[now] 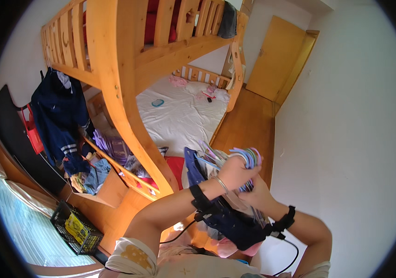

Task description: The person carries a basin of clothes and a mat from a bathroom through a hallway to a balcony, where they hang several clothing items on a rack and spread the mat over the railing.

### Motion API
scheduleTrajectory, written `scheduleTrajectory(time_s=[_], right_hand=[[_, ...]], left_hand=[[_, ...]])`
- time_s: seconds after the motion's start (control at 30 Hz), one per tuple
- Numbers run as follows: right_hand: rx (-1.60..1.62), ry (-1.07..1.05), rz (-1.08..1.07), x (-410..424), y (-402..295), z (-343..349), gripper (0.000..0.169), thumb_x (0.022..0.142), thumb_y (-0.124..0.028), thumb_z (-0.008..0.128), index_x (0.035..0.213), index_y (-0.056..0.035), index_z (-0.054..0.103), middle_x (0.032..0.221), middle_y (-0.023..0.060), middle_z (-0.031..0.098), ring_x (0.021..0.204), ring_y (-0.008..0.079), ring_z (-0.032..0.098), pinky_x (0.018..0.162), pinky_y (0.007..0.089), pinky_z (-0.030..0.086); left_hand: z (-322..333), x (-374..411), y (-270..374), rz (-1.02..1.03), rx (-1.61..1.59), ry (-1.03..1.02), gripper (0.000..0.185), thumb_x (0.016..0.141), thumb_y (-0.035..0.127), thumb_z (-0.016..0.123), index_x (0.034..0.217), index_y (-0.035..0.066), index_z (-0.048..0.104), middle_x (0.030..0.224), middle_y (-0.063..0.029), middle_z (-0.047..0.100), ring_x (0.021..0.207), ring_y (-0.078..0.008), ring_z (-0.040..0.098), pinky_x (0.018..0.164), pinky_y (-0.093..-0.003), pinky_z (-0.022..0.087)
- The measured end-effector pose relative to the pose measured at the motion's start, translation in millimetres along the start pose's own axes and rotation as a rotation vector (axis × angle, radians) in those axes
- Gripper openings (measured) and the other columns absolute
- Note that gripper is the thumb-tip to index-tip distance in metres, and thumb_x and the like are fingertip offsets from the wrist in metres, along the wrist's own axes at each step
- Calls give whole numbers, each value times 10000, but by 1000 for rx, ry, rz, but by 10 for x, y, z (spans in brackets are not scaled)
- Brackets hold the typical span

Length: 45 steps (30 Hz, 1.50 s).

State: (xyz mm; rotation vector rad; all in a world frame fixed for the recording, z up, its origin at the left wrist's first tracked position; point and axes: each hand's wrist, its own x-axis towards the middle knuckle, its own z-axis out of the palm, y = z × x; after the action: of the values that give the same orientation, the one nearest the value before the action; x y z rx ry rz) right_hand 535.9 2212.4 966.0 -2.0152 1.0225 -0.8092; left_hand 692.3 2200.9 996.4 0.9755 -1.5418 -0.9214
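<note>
Both of my hands are raised together in front of my chest. My left hand [236, 173] is closed around a bunch of plastic clothes hangers [248, 158] in blue, green and purple, their hooks curling above the fingers. Just below and to its right, my right hand [259, 194] grips the same bundle lower down; its fingers are partly hidden. Garments hang from the hangers below: a dark navy piece [234, 222], a blue patterned piece [194, 166] and some pink cloth [227, 247]. Black straps with cables circle both forearms.
A wooden bunk bed [123, 87] stands ahead on the left, with a white-sheeted mattress [170, 114]. A cardboard box [109, 194] full of clothes and a black plastic crate [95, 239] sit on the floor at left. A white wall [340, 156] rises on the right; a wooden door [278, 59] is beyond.
</note>
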Motion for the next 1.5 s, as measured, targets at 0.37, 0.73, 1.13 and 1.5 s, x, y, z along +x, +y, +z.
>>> scheduleTrajectory(time_s=[0.37,0.73,1.13,1.5], right_hand=[[-319,-295,-25,2282,-160,110,594,691,-164,684,1187,45,434,977,290,620,926,440,612,781,456,486],[-638,-239,-256,3476,-1251,39,489,759,-109,603,1179,64,422,935,298,622,889,441,613,770,479,478],[-1049,-241,-469,3770,-2309,137,349,786,-99,589,1099,37,515,910,242,650,870,403,639,747,473,502],[-1355,-402,-601,4013,-2988,411,211,730,-27,572,913,29,659,946,229,660,894,393,639,752,439,519]], left_hand=[[-1651,857,-161,-74,520,77,373,876,272,652,1116,-12,618,967,-153,677,899,-224,654,730,-309,508],[-2321,789,70,400,1170,688,448,764,133,675,1178,14,555,1203,-191,547,1106,-377,517,957,-439,397],[-2724,691,34,284,1281,742,608,740,190,706,1291,54,488,1310,-185,473,1261,-368,416,1045,-459,324],[-2702,600,-99,255,1236,721,634,733,194,694,1317,76,475,1391,-254,391,1304,-417,364,1059,-478,307]])
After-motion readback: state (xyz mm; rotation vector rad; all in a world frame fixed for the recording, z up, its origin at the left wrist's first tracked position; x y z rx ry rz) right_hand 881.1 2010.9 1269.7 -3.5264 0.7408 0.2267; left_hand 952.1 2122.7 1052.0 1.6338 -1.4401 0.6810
